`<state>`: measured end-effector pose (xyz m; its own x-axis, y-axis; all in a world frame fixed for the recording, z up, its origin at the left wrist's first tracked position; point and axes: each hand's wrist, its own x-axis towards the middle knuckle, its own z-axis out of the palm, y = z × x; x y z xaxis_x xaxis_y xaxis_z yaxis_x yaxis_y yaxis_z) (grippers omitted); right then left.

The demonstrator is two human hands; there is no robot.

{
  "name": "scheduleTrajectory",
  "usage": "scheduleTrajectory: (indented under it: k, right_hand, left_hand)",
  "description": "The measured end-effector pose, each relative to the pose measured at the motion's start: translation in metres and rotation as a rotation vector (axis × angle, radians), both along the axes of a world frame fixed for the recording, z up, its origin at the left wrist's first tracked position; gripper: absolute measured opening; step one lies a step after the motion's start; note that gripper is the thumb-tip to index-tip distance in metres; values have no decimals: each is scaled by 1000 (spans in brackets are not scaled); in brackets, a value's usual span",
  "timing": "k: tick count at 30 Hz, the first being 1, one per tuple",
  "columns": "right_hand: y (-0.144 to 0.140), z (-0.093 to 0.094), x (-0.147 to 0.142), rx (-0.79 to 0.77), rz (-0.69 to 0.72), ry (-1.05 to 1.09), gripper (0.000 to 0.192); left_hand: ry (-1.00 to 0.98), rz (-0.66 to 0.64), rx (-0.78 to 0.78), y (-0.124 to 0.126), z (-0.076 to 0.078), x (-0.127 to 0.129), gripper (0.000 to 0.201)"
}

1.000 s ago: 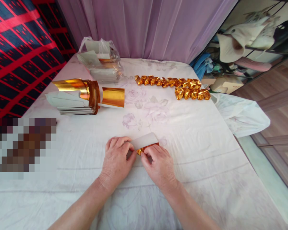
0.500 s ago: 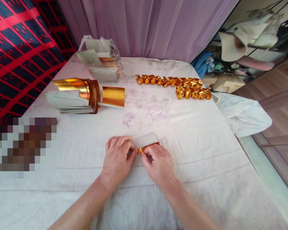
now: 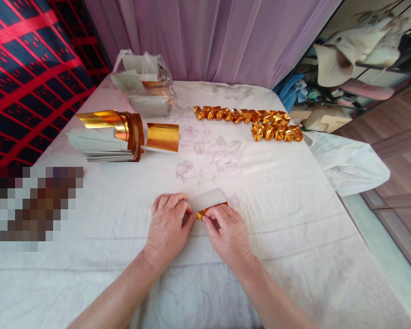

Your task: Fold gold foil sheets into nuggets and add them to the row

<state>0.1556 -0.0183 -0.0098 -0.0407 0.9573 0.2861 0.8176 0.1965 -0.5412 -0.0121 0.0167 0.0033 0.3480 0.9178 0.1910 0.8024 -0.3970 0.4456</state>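
A sheet of gold foil paper (image 3: 208,199) lies on the cloth between my hands, its pale back up and its near edge folded over to show gold. My left hand (image 3: 169,217) pinches the left end of the fold with thumb and forefinger. At the same fold, my right hand (image 3: 228,230) presses thumb and fingertips together on the gold strip. Both palms face down, and part of the sheet is hidden under the fingers.
A stack of gold foil sheets (image 3: 111,153) stands at the left, with a loose gold sheet (image 3: 162,137) beside it. Behind is a clear plastic bag (image 3: 144,84) of more sheets. Folded gold pieces (image 3: 241,115) line the back right. A white bag (image 3: 352,160) hangs at the right edge.
My right fingers have shifted slightly along the gold fold, pressing it flatter. My left hand stays in place, and the view has moved a little.
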Motion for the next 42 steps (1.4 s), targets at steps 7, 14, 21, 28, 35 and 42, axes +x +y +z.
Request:
scheduleTrajectory:
  k: [7,14,21,28,35,42]
  right_hand:
    - [0,0,1,-18,19,-20,12]
    - [1,0,5,-12,57,-12,13]
    - [1,-1,11,-38,128,23,13]
    - [2,-1,13,-27,150,26,14]
    - [2,-3,12,-20,140,2,13]
    - [2,-6,13,-17,140,3,12]
  left_hand:
    - [-8,-2,4,1,0,0,9]
    - [-25,1,-17,2,-1,-1,5]
    - [-18,10,-33,3,-1,0,6]
    - [-15,18,-42,4,-2,0,5]
    - [-6,25,-28,4,-3,1,13]
    - [10,25,-17,3,-4,2,19]
